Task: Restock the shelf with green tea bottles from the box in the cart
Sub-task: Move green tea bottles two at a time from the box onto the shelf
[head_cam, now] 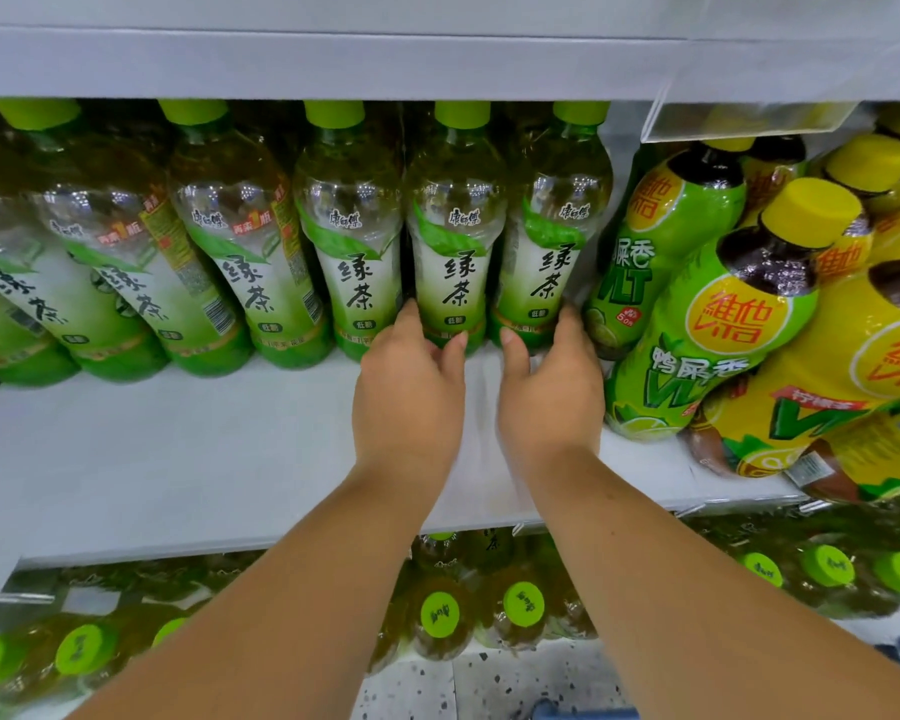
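Left hand: the left hand (409,402) wraps the base of one green tea bottle (455,226), thumb on its front right, fingers going round its left side and out of sight behind it; it is grasping that bottle.
Right hand: the right hand (549,402) grips the base of the neighbouring green tea bottle (554,220) the same way, thumb on the front left, fingers round the right side.
Held bottles: both stand upright at the back of the white shelf (178,459), side by side and touching, labels facing out, green caps just under the shelf above.
Row to the left: four more green tea bottles (219,236) continue the same row, the nearest one just beside the left hand's bottle; the wide lens makes the far ones look tilted.
Shelf front: bare white board lies in front of the row, between the bottles and the shelf edge, under both forearms.
Right neighbours: yellow-capped bottles (739,304) with green and yellow labels stand just beside the right hand's bottle, crowding forward to the shelf edge.
Price holder: a clear plastic strip (749,116) hangs from the upper shelf above those bottles.
Lower level: more green-capped bottles (523,605) show below the shelf edge, seen from the top; whether they sit in a box or on another shelf I cannot tell.
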Tool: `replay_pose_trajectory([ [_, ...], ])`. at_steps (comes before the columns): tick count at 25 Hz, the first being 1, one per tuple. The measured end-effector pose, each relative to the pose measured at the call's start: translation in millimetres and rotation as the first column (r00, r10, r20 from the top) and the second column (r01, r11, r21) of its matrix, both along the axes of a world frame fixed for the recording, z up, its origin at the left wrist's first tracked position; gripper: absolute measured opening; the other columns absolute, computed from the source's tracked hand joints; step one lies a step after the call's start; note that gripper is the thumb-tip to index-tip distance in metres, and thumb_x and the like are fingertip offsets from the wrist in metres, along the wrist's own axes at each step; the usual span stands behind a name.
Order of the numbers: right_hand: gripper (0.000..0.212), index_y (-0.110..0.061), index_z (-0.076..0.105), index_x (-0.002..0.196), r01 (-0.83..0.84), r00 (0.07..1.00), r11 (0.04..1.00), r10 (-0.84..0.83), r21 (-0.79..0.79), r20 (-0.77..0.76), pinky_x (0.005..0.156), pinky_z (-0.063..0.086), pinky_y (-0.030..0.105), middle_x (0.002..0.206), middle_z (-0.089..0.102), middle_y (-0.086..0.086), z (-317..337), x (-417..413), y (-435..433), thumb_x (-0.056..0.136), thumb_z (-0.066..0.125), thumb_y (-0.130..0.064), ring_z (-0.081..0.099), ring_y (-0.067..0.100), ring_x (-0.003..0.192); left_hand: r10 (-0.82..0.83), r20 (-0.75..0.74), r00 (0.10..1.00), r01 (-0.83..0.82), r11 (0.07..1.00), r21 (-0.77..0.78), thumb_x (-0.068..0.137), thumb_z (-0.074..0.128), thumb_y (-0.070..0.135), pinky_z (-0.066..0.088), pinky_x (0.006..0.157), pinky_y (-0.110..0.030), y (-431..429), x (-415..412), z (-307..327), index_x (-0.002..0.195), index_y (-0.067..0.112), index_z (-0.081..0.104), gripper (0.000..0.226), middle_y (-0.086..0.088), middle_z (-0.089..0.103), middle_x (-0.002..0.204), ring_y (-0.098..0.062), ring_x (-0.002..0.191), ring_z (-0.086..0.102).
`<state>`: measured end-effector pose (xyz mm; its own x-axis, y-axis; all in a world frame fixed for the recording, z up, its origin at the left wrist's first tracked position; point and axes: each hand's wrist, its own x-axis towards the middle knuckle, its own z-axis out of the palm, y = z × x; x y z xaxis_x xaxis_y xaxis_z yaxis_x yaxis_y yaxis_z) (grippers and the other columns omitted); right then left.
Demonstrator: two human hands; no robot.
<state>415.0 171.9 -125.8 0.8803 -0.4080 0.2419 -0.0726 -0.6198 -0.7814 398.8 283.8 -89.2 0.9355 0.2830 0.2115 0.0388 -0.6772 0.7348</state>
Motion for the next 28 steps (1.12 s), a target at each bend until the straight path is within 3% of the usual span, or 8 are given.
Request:
replay_pose_trajectory([
  [3,0.056,-0.018,0.039,0.145,-0.014,1.000,1.000,0.014,-0.018,-0.020,0.098,0.044,0.039,0.139,0.054,0.009,1.3,-0.4,-0.3,0.097,0.056,-0.041,0.048,0.031,0.127,0.027,0.004,1.000,-0.027,0.998,-0.052,0.094,0.066,0.034,0.048,0.065,-0.034,2.8,-1.0,4.3,0.095,0.011,0.066,0.024,-0.002,0.065,0.078,-0.021,0.076,0.061],
  [8,0.051,-0.014,0.041,0.144,-0.074,0.996,0.997,0.073,-0.012,-0.043,0.096,0.046,0.038,0.134,0.058,0.012,10.0,-8.1,-2.8,0.100,0.050,-0.038,0.053,0.031,0.121,0.046,-0.083,0.995,-0.061,0.981,-0.183,0.095,0.063,0.039,0.039,0.076,-0.019,10.1,-6.0,13.5,0.127,0.009,0.065,0.044,-0.004,0.071,0.108,-0.014,0.097,0.061],
  [12,0.042,-0.015,0.048,0.138,-0.157,0.981,0.979,0.170,0.126,-0.097,0.086,0.044,0.034,0.107,0.061,0.008,21.5,-18.2,-9.4,0.100,0.051,-0.033,0.058,0.026,0.099,-0.073,-0.205,0.976,0.010,0.956,-0.293,0.095,0.059,0.045,0.043,0.100,-0.032,8.9,-15.2,18.3,0.145,0.015,0.047,0.060,-0.002,0.056,0.135,-0.021,0.123,0.054],
  [14,0.042,-0.014,0.051,0.137,-0.150,0.974,0.972,0.177,0.180,-0.142,0.095,0.044,0.035,0.119,0.064,0.007,26.7,-23.8,-12.5,0.100,0.050,-0.035,0.058,0.027,0.113,-0.141,-0.274,0.952,0.052,0.950,-0.308,0.095,0.055,0.052,0.041,0.106,-0.037,9.6,-20.9,21.4,0.150,0.020,0.039,0.066,0.000,0.048,0.145,-0.021,0.130,0.049],
  [17,0.050,-0.015,0.047,0.145,-0.126,0.960,0.950,0.189,0.287,-0.205,0.107,0.039,0.035,0.137,0.058,0.003,34.8,-34.4,-14.3,0.100,0.052,-0.038,0.052,0.020,0.127,-0.215,-0.314,0.925,0.084,0.920,-0.383,0.095,0.049,0.058,0.040,0.104,-0.037,14.2,-27.8,32.2,0.150,0.022,0.038,0.067,0.003,0.048,0.146,-0.019,0.130,0.048],
  [21,0.050,-0.020,0.047,0.144,-0.085,0.947,0.893,0.210,0.442,-0.244,0.103,0.046,0.044,0.119,0.060,-0.006,41.1,-51.1,-13.9,0.099,0.050,-0.042,0.060,0.020,0.113,-0.259,-0.342,0.903,0.094,0.897,-0.432,0.096,0.044,0.061,0.035,0.091,-0.033,24.0,-40.2,48.1,0.145,0.023,0.045,0.062,0.007,0.054,0.128,-0.013,0.114,0.049],
  [25,0.051,-0.025,0.047,0.142,-0.078,0.928,0.900,0.223,0.429,-0.298,0.105,0.044,0.050,0.124,0.060,-0.001,48.0,-79.6,-13.1,0.098,0.048,-0.050,0.060,0.024,0.116,-0.296,-0.375,0.878,0.104,0.885,-0.454,0.098,0.042,0.060,0.032,0.091,-0.028,41.6,-73.3,47.8,0.145,0.024,0.045,0.059,0.005,0.051,0.140,-0.011,0.112,0.046],
  [28,0.052,-0.028,0.043,0.144,-0.062,0.908,0.906,0.225,0.418,-0.353,0.106,0.041,0.042,0.132,0.057,-0.002,57.6,-114.6,-7.9,0.098,0.043,-0.052,0.056,0.021,0.118,-0.334,-0.421,0.844,0.118,0.880,-0.461,0.098,0.040,0.060,0.034,0.091,-0.030,61.1,-111.9,48.2,0.143,0.026,0.046,0.056,0.008,0.051,0.137,-0.012,0.113,0.046],
])
